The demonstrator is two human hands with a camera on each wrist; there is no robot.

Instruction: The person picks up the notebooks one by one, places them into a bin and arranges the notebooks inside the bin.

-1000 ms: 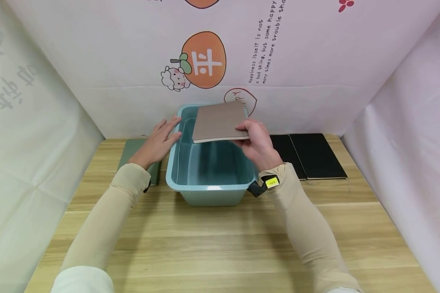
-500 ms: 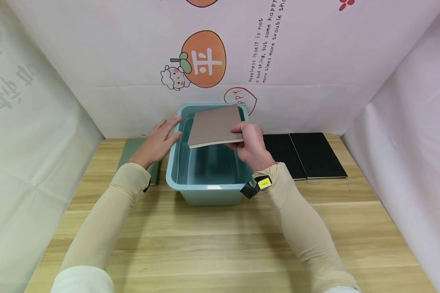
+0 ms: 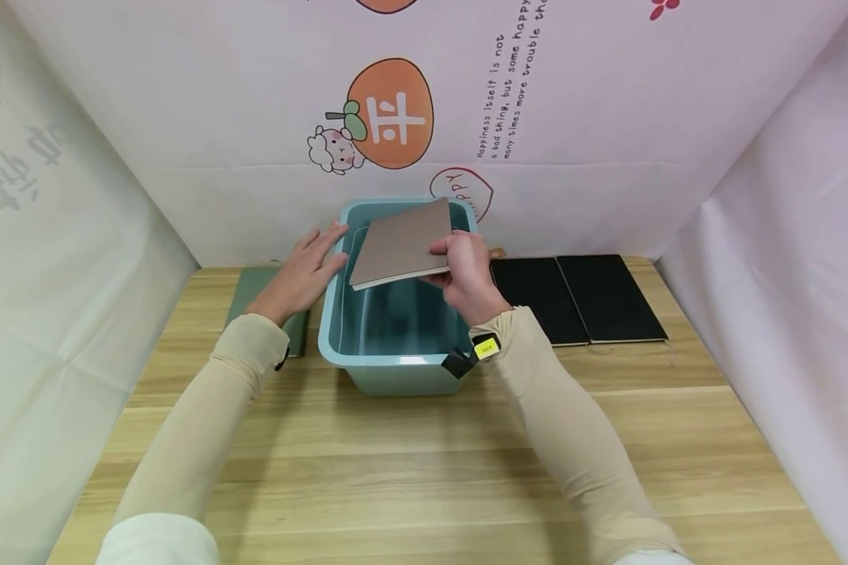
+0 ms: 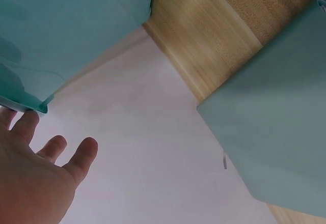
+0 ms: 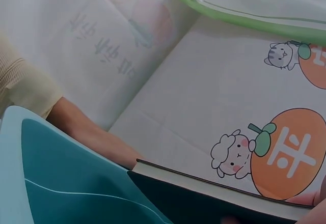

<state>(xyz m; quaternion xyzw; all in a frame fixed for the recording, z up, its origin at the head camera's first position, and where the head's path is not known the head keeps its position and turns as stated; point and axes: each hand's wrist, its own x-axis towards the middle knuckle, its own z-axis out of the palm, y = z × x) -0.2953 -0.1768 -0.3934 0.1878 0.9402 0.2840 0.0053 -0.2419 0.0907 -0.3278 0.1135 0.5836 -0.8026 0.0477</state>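
Note:
My right hand [image 3: 468, 275] pinches a taupe notebook [image 3: 399, 245] by its right side, thumb on the cover and fingers beneath. The notebook is tilted over the mouth of a light-blue plastic bin [image 3: 403, 380]. In the right wrist view the pale page edge of the notebook [image 5: 209, 187] overlaps the bin. My left hand [image 3: 300, 275] has its fingers stretched out, with fingertips at the bin's left rim. From the left wrist, the fingers of this hand [image 4: 30, 173] show right beneath the rim. A grey-green notebook [image 3: 250, 289] lies partly hidden behind the left hand.
Two black notebooks [image 3: 611, 298] lie side by side on the wooden table [image 3: 396, 471], right of the bin. White printed cloth [image 3: 608, 94] stands close behind the bin, with more cloth along both sides.
My right hand has carried the taupe notebook leftward and slightly lower over the bin, tilting it more. The left hand has stayed at the rim.

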